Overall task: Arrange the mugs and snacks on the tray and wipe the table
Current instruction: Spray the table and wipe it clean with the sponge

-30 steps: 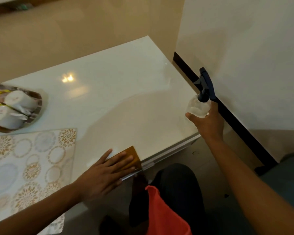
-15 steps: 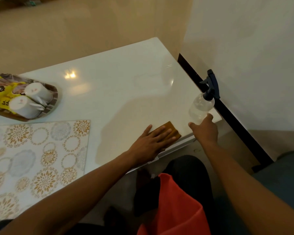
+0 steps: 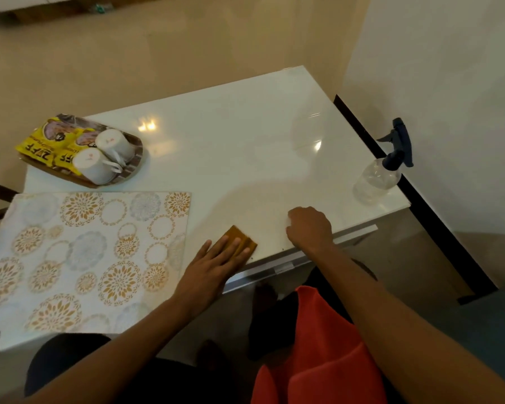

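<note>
Fingers [image 3: 231, 247] flat atop brown cloth [image 3: 242, 239]

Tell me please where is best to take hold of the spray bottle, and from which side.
Probably at the narrow neck just under the blue trigger head of the spray bottle. It stands upright near the table's right edge, and the trigger points left, toward the table. Coming from the near side with the right hand, the fingers can wrap the neck.

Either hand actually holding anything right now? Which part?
Nothing is gripped. The left hand presses flat on the brown folded wiping cloth; the right hand is curled, empty as far as visible. The clear spray bottle stands free.
</note>
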